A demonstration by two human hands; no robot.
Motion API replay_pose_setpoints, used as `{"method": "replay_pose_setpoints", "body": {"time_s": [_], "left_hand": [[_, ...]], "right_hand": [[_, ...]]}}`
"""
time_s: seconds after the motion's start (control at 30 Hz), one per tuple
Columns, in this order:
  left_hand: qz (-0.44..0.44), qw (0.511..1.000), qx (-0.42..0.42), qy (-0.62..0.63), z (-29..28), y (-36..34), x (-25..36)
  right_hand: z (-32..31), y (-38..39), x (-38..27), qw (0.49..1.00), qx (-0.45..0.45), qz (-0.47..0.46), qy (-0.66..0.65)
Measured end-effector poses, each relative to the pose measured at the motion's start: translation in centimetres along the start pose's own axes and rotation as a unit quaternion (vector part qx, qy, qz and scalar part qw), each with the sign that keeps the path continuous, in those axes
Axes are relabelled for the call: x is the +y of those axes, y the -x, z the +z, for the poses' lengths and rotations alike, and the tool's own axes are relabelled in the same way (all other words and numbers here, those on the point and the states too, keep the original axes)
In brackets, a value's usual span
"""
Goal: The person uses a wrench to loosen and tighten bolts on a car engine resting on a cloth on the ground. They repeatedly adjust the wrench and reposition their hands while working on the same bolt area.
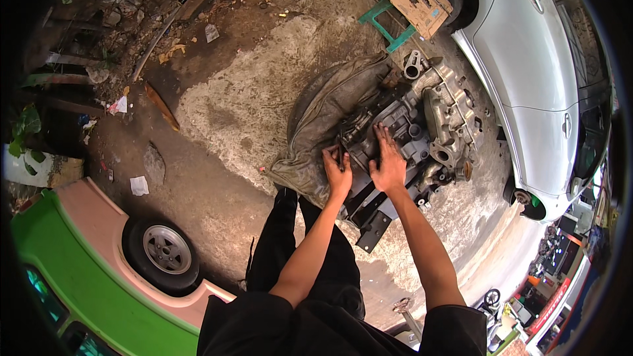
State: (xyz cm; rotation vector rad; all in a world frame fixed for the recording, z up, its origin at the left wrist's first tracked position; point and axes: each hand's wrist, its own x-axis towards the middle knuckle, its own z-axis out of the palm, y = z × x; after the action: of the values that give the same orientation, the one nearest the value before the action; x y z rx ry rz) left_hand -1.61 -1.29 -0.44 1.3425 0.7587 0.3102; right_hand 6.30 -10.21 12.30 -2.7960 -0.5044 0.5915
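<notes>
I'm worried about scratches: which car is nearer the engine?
The silver car, right of the engine; the green-and-pink car stands farther off, at the lower left.

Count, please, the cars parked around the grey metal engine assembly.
2: a glossy silver car right of the engine assembly, and a green-and-peach car at lower left. Others may be hidden near the dark edges.

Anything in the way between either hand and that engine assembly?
Nothing visible. The right hand rests spread on the engine assembly; the left hand is at its left edge, its exact fingertip contact hard to make out. The crumpled cloth lies along that side but covers neither hand.
</notes>
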Motion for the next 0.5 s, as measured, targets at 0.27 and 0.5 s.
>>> {"method": "replay_pose_setpoints", "body": {"time_s": [0.27, 0.5], "left_hand": [[-0.085, 0.967, 0.023, -0.240, 0.8, -1.8, -3.1], [-0.123, 0.992, 0.018, 0.006, -0.1, -1.6, -2.4]], "right_hand": [[0.4, -0.1, 0.1, 0.999, 0.030, -0.017, -0.020], [0.5, -0.1, 0.3, 0.999, 0.035, -0.021, -0.024]]}}
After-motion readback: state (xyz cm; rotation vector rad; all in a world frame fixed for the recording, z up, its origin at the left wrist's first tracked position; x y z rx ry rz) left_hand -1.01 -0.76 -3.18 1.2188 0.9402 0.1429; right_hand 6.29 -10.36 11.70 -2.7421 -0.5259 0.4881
